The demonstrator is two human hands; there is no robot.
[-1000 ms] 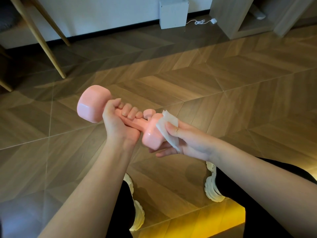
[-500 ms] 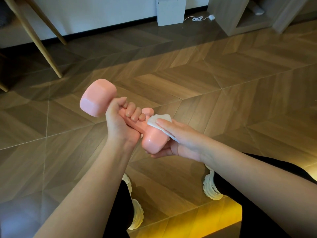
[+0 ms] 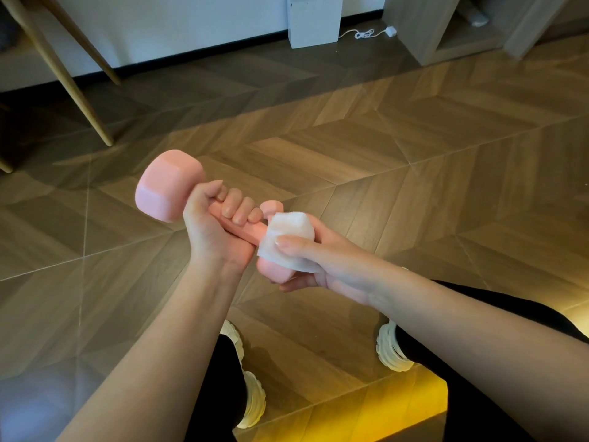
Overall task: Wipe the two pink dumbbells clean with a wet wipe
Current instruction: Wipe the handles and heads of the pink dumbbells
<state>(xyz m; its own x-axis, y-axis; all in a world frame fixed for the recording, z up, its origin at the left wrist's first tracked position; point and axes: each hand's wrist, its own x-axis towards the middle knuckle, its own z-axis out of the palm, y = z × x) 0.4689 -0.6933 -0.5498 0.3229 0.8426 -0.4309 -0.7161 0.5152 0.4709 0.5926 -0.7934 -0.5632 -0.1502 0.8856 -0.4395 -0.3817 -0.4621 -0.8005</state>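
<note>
One pink dumbbell [image 3: 167, 186] is held in the air over the wooden floor. My left hand [image 3: 213, 228] grips its handle, fingers curled round it. The far head points up and left; the near head is mostly covered. My right hand [image 3: 322, 260] wraps a white wet wipe [image 3: 287, 237] round that near head, thumb on top and fingers underneath. A second dumbbell is not in view.
Below my arms are my legs in black trousers and white shoes [image 3: 251, 397]. Wooden chair legs [image 3: 79, 97] stand at the back left. A white box [image 3: 314, 19] with a cable and a wooden shelf unit [image 3: 424, 30] line the far wall.
My right hand has slid the wipe from the end face over the top of the near head and now wraps round it. The dumbbell has tilted slightly, its far head higher.
</note>
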